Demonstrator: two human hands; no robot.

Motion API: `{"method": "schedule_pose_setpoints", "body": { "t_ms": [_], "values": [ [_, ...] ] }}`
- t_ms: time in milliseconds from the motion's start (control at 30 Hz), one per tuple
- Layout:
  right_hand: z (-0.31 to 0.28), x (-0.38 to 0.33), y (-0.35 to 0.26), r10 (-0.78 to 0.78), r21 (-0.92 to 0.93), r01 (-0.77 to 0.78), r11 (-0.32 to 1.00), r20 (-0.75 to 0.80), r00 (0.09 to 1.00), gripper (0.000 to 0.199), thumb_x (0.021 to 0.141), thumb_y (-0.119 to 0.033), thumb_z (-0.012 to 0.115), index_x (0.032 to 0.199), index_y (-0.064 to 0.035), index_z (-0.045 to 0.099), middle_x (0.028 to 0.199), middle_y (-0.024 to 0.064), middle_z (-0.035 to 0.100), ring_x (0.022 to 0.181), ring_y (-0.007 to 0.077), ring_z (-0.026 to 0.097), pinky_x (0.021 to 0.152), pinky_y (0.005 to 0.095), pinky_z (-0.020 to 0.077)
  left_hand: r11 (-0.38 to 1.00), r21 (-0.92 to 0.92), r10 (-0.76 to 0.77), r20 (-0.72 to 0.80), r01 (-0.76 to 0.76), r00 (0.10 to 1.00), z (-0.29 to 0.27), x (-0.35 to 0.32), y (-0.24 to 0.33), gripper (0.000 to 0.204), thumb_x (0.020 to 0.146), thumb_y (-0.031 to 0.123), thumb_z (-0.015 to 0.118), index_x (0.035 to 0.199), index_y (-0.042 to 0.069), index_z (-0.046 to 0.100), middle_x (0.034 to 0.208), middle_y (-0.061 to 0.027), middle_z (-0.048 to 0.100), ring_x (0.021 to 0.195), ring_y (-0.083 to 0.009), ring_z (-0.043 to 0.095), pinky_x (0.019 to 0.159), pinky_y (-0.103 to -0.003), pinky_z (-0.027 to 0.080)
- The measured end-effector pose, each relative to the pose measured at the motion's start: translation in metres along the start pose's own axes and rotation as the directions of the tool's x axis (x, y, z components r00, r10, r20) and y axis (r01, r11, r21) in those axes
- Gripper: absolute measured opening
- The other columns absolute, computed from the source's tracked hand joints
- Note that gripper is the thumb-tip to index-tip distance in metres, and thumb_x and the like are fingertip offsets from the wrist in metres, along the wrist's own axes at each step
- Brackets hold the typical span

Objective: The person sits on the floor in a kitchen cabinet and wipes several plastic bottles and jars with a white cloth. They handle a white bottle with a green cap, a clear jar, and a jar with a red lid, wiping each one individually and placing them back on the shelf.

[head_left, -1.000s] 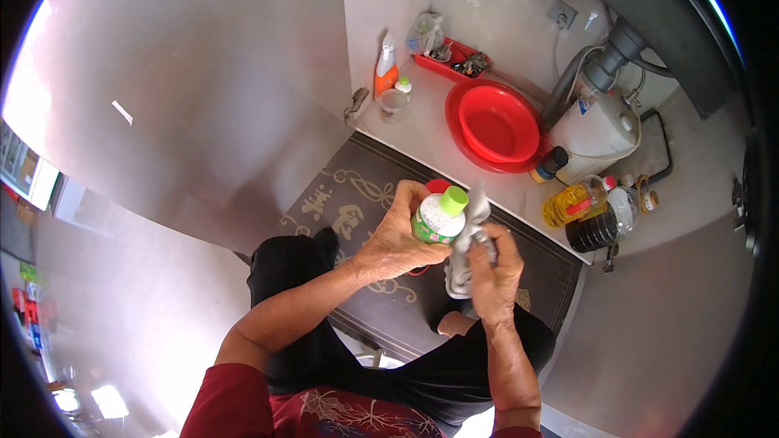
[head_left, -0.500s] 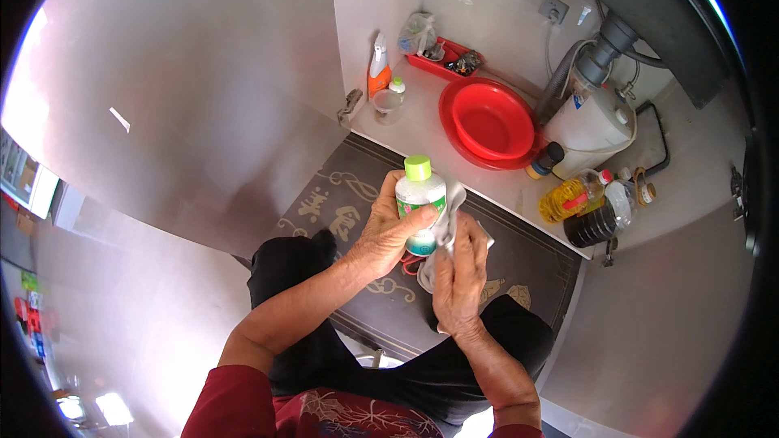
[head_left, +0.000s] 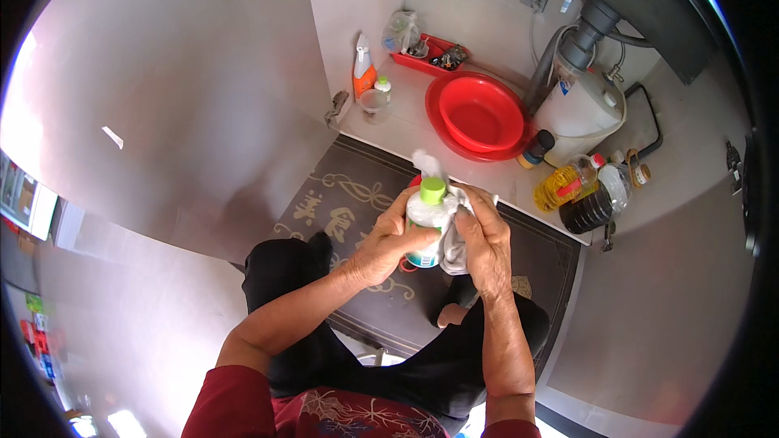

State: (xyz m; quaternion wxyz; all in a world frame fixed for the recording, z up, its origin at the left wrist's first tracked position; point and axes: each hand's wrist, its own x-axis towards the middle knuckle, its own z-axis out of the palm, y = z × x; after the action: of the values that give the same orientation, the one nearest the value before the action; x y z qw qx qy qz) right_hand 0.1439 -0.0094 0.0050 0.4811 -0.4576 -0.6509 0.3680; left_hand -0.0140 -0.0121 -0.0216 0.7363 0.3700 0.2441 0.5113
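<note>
A white bottle with a lime-green cap (head_left: 432, 190) is upright in front of me, its label green toward the base. My left hand (head_left: 383, 245) is closed around its left side, the thumb lying across the front. In my right hand (head_left: 488, 248) is a crumpled whitish cloth (head_left: 454, 253), pressed against the bottle's right side. Part of the cloth sticks up behind the cap. Something red shows just behind the bottle, too covered to name.
The open cabinet holds nested red basins (head_left: 480, 113), a red tray (head_left: 430, 53), an orange spray bottle (head_left: 363, 73), a clear cup (head_left: 374, 104), a white tank (head_left: 578, 115), a yellow oil bottle (head_left: 560, 186) and a dark-liquid bottle (head_left: 591, 207). A dark patterned mat (head_left: 357, 170) lies below.
The bottle has come slightly lower and its top tilts more toward me. My right hand has moved up and right, and the cloth now wraps behind the bottle. The view has shifted a little.
</note>
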Motion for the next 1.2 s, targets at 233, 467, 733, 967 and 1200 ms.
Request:
{"method": "schedule_pose_setpoints", "body": {
  "t_ms": [233, 467, 733, 967, 1200],
  "values": [
    [0.007, 0.008, 0.012, 0.377, 0.445, -0.407, 0.798, 0.159, 0.913, 0.037, 0.088, -0.019, 0.052, 0.120, -0.0017, 0.057, 0.108, 0.0096, 0.061, 0.098, 0.0147, 0.055, 0.089, 0.0289, 0.0422, 0.924, 0.352, 0.179, -0.058, -0.147, 0.982, -0.005, 0.002, -0.019, 0.068, 0.063, 0.001, 0.080, 0.117, 0.011, 0.040, 0.106, -0.0006, 0.052, 0.099, -0.0116, 0.052, 0.086, -0.029, 0.045],
    [0.038, -0.018, 0.014, 0.257, 0.123, -0.261, 0.958, 0.045, 0.965, 0.045, 0.097, -0.025, 0.046, 0.136, -0.0048, 0.038, 0.128, 0.0142, 0.050, 0.118, 0.0201, 0.047, 0.100, 0.0294, 0.0351, 0.975, -0.009, 0.212, -0.263, -0.222, 0.941, -0.012, 0.012, -0.007, 0.043, 0.081, 0.014, 0.070, 0.115, 0.009, 0.045, 0.104, -0.0016, 0.055, 0.095, -0.0094, 0.054, 0.085, -0.026, 0.046],
    [0.052, -0.021, 0.010, 0.572, 0.854, -0.414, 0.314, 0.179, 0.801, 0.037, 0.096, -0.018, 0.044, 0.130, -0.0052, 0.041, 0.119, 0.0104, 0.054, 0.109, 0.0207, 0.055, 0.093, 0.0370, 0.0467, 0.939, 0.103, 0.342, -0.344, -0.327, 0.874, -0.006, 0.017, -0.003, 0.048, 0.079, 0.017, 0.072, 0.118, 0.008, 0.045, 0.100, -0.0014, 0.056, 0.091, -0.0094, 0.054, 0.082, -0.026, 0.047],
    [0.047, -0.017, 0.023, 0.589, 0.861, -0.406, 0.307, 0.163, 0.791, 0.030, 0.092, -0.012, 0.050, 0.121, -0.0023, 0.048, 0.107, 0.0100, 0.058, 0.094, 0.0195, 0.061, 0.080, 0.0335, 0.0535, 0.893, 0.269, 0.439, -0.342, -0.362, 0.831, 0.010, 0.015, -0.010, 0.055, 0.080, 0.005, 0.069, 0.126, 0.008, 0.039, 0.106, -0.0027, 0.054, 0.097, -0.0095, 0.052, 0.086, -0.026, 0.046],
    [0.048, -0.032, 0.006, 0.477, 0.705, -0.403, 0.583, 0.104, 0.873, 0.020, 0.090, -0.011, 0.057, 0.107, 0.0000, 0.058, 0.083, 0.0003, 0.061, 0.075, 0.0086, 0.056, 0.067, 0.0228, 0.0459, 0.843, 0.406, 0.526, -0.483, -0.353, 0.700, 0.000, 0.025, 0.001, 0.049, 0.088, 0.032, 0.063, 0.123, 0.007, 0.040, 0.106, -0.0048, 0.052, 0.094, -0.0109, 0.050, 0.081, -0.026, 0.044]
  ]
}}
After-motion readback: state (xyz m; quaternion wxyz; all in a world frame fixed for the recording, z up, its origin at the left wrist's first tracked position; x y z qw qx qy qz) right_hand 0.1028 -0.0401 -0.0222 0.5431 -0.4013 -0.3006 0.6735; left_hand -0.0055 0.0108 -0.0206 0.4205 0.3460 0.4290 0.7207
